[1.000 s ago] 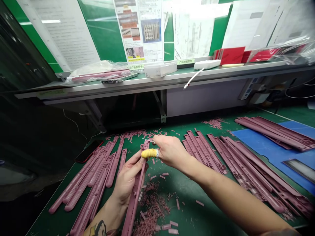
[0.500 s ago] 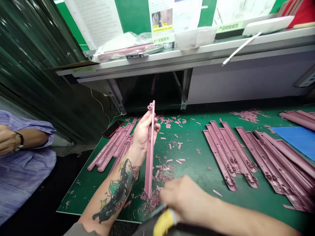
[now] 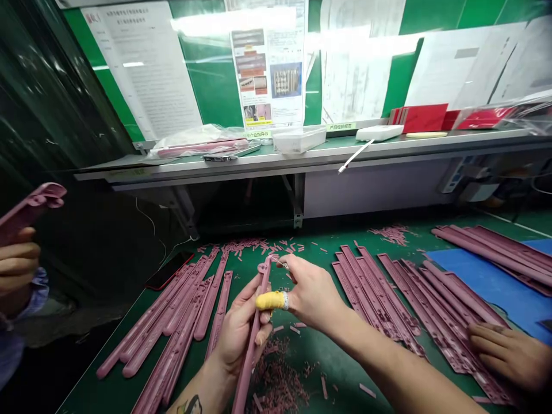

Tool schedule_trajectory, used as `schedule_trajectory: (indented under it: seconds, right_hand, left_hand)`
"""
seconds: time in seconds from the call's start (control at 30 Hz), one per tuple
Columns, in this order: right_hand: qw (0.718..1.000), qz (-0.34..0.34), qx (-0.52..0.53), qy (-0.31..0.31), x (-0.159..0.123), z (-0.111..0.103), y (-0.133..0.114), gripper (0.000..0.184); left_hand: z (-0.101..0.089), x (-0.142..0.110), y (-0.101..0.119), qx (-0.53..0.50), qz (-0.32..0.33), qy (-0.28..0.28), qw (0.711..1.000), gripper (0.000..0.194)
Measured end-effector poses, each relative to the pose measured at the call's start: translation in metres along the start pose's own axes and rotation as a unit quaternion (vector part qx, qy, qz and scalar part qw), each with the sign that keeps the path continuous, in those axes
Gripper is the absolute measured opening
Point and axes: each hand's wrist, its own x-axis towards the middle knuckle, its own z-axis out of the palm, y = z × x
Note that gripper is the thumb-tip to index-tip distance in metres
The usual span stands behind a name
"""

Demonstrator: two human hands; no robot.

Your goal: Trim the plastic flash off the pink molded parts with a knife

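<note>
My left hand (image 3: 239, 322) is closed round a long pink plastic strip (image 3: 248, 359), held tilted with its looped end up. At that upper end is my right hand (image 3: 313, 287), its fingers pinched at the strip's edge. A small, thin, shiny thing shows at the fingertips, too small to name. The right thumb wears a yellow cover (image 3: 271, 300) and lies across the strip. Pink shavings (image 3: 280, 374) are heaped on the green table below. More pink strips (image 3: 181, 305) lie to the left of my left hand.
Other pink strips (image 3: 371, 287) lie at the right, where another person's hand (image 3: 500, 351) rests on some. A blue sheet (image 3: 457, 259) lies beyond. At left, a co-worker's hand (image 3: 19, 270) holds a strip. A phone (image 3: 170, 270) lies by the table's left edge; a shelf (image 3: 267, 164) runs behind.
My right hand has risen from low near the shavings to the strip's upper end. The view has shifted. Another person's hand now shows at right; the co-worker at left now shows a strip.
</note>
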Motion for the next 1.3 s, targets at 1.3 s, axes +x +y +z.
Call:
schedule_trajectory:
  seconds: [1.3]
  right_hand:
    - [0.983,-0.020,0.109,-0.147,-0.064,0.028,-0.002,0.028]
  left_hand:
    - [0.039,-0.057,0.058,0.208,0.380,-0.068,0.899,0.043]
